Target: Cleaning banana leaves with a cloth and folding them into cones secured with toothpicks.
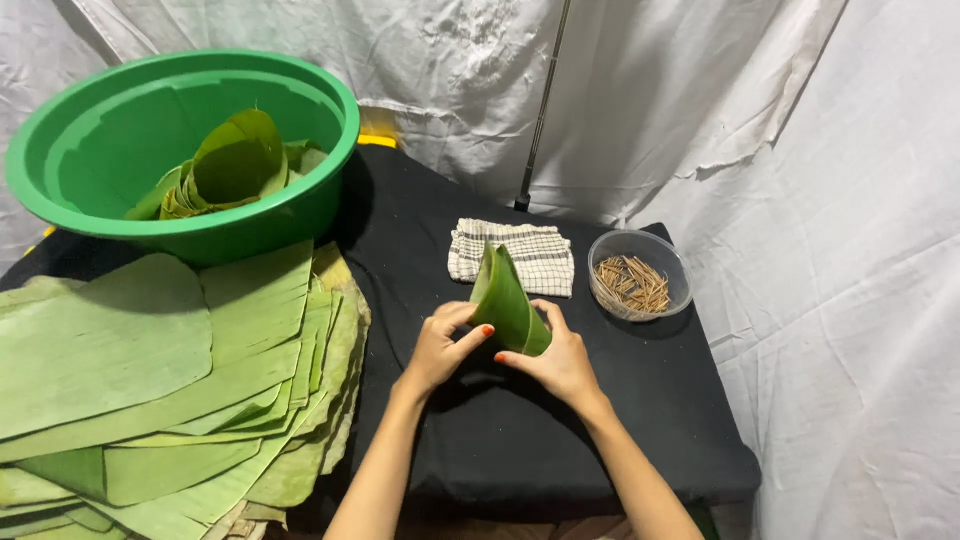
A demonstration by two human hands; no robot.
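**Bare arms, painted nails**

Both forearms are bare, with no sleeves reaching the part in view. The left hand (440, 345) has an orange-red painted thumbnail, and the right hand (558, 362) shows the same polish on one nail. Both wrists look bare too.

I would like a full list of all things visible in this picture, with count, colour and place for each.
leaf cone: one, green, held upright between both hands above the black table
leaf stack: many flat leaves, green, left part of the table
basin: one, green, back left, resting on the leaf stack
rolled leaves: several, green, inside the basin
cloth: one, white with dark checks, folded, behind the cone
bowl: one, clear, right of the cloth
sticks: many, brown, thin, in the bowl
table: one, black cover
sheets: white, hung behind and at right
left hand: grip on the cone's left side
right hand: grip on the cone's right side
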